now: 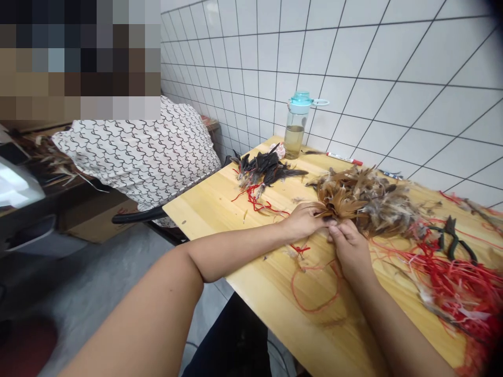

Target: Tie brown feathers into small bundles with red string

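A fanned bunch of brown feathers (341, 203) is held low over the table. My left hand (303, 222) is closed around the left side of its base, thumb pointing right. From the right, my right hand (350, 245) pinches at the same base, its fingertips against the left thumb; the exact spot they grip is partly hidden. Below the hands a loop of thin red string (314, 309) lies on the wood. Right behind the bunch spreads a larger heap of brown and grey feathers (387, 201).
The wooden table (212, 201) stands against a tiled wall. On it are black feathers (265, 167) with red string, a water bottle (294, 131), a red-and-white marker (345, 158), pliers (451, 241) and tangled red string (456, 288). A person in a patterned shirt (145, 152) sits beyond the left edge.
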The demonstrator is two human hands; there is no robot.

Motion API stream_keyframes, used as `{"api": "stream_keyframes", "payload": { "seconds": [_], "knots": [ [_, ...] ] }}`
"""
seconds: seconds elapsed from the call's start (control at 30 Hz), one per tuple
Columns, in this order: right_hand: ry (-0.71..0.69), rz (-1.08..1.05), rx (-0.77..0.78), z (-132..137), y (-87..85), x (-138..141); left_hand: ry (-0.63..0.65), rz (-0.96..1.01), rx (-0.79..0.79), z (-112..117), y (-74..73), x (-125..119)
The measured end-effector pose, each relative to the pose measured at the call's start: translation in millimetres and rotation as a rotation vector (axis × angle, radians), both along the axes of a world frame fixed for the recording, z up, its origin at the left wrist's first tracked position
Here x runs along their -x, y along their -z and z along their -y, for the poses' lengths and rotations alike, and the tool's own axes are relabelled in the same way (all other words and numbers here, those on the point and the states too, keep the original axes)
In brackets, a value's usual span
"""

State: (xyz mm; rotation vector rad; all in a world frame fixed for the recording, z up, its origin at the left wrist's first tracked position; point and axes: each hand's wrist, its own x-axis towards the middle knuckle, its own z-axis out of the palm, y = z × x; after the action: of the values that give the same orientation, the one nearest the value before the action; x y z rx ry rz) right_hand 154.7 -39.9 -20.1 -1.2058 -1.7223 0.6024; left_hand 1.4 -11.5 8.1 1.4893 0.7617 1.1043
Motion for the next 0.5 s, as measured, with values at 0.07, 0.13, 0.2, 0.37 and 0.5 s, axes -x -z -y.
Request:
{"api": "stream_keyframes", "payload": {
  "seconds": [0.07, 0.13, 0.2, 0.37, 0.5],
  "knots": [
    [-0.003, -0.021, 0.005, -1.0, 0.7, 0.6, 0.000, -0.028, -0.020, 1.0, -1.2, 1.1],
    [0.014, -0.039, 0.010, -1.9, 1.4, 2.1, 0.015, -0.010, -0.004, 1.4, 0.2, 1.1],
    [0.014, -0.071, 0.043, -2.5, 1.7, 4.4, 0.046, 0.050, 0.054, 1.5, 3.1, -0.4],
    [0.022, -0.186, 0.129, -3.0, 1.0, 9.4, 0.117, 0.077, 0.042, 3.8, 5.1, -5.1],
    [-0.010, -0.184, 0.130, -5.7, 3.3, 7.5, 0.094, -0.002, -0.037, 1.1, 0.9, 0.4]
  ]
}}
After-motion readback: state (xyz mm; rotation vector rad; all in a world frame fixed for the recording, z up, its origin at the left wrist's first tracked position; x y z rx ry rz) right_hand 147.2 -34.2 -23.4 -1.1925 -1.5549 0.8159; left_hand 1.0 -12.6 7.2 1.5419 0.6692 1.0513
